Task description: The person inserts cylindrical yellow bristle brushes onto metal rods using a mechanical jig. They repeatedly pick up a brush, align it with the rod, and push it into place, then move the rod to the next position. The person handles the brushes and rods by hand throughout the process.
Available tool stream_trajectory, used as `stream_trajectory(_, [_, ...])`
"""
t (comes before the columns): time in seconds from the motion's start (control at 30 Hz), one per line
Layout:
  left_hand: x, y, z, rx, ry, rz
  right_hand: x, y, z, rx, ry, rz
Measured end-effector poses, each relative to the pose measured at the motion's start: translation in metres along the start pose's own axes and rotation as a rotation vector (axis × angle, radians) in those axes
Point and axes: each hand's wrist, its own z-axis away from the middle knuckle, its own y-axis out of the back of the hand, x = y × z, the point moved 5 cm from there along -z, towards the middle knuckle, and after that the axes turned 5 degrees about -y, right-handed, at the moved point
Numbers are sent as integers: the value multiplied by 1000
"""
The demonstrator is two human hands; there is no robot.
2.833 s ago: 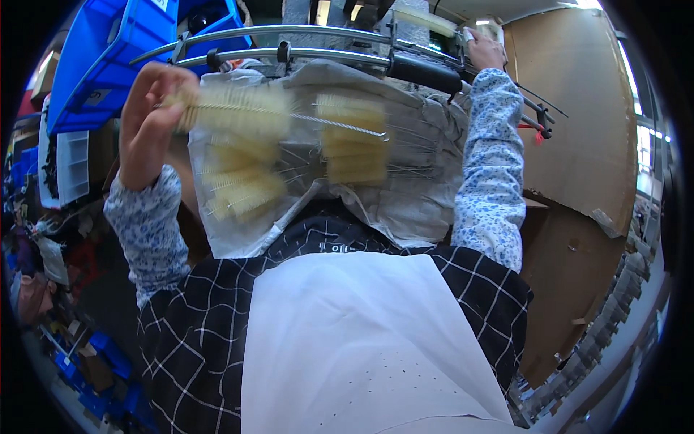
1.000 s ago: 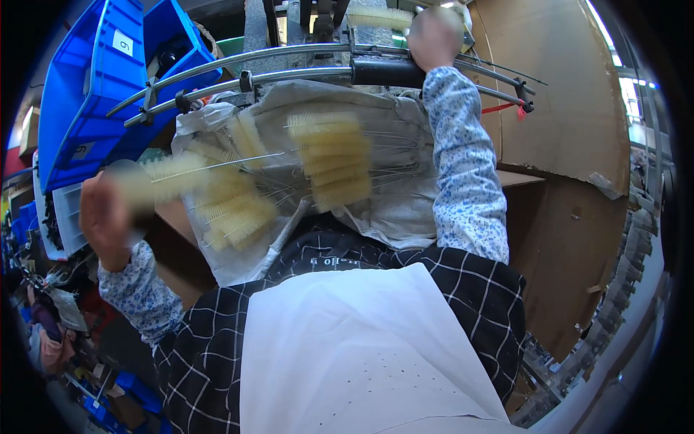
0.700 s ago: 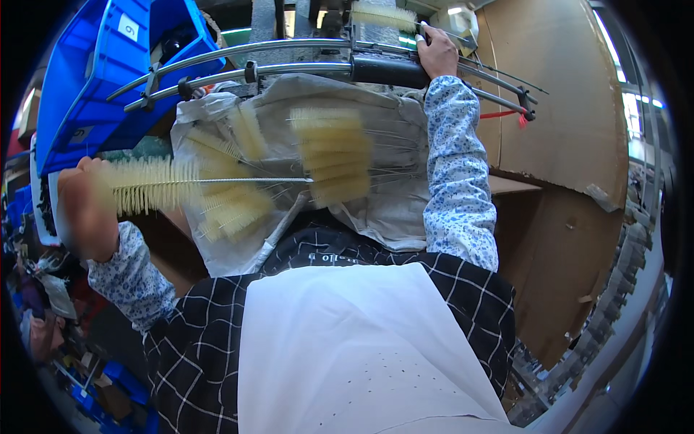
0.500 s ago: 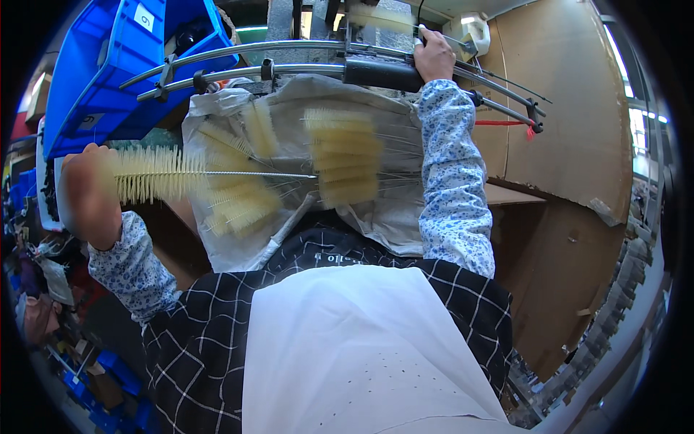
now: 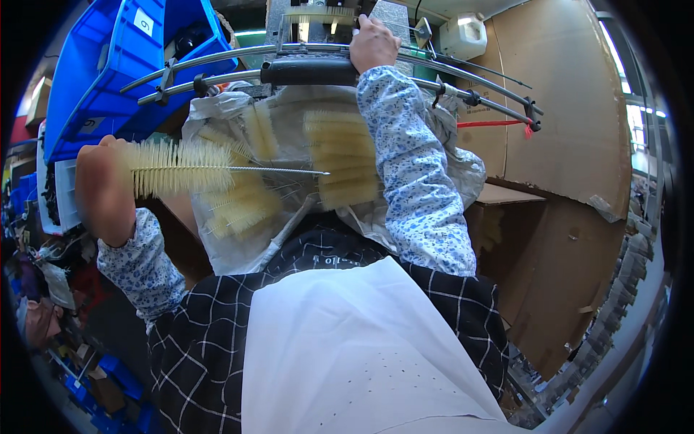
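the left hand (image 5: 107, 189) clasps a brush (image 5: 181, 168) extending rightward; the right hand (image 5: 374, 45), grip unclear, seems to be positioning the black cylinder (image 5: 307, 71) beside it; next calls for steady guiding along the rails (image 5: 231, 77).

brushes (image 5: 341, 145) in two piles on a creased cloth (image 5: 290, 119)

the cloth is grey-white, wrinkled all over and folded along its near edge, with its right end bunched up. on it, the left pile (image 5: 246, 206) fans out, pale yellow brushes overlapping at differing angles. the right pile (image 5: 340, 189) is neater, its brushes side by side in a column. a single brush (image 5: 262, 130) lies tilted toward the far edge, just beside the left pile.
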Motion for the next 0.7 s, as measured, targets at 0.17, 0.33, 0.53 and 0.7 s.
stream_trajectory(0.17, [-5, 15, 6, 69, 97, 54, 44, 13, -6, 16, 52, 22])
stream_trajectory(0.33, [-7, 21, 8, 77, 170, 285, 117, 21, -23, 21, 57, -25])
stream_trajectory(0.53, [-41, -11, -7, 66, 207, 157, 178, 30, -63, -106, -112, -4])
stream_trajectory(0.7, [-55, -38, -15, -116, 241, 300, 172, 45, -58, -280, 161, 47])
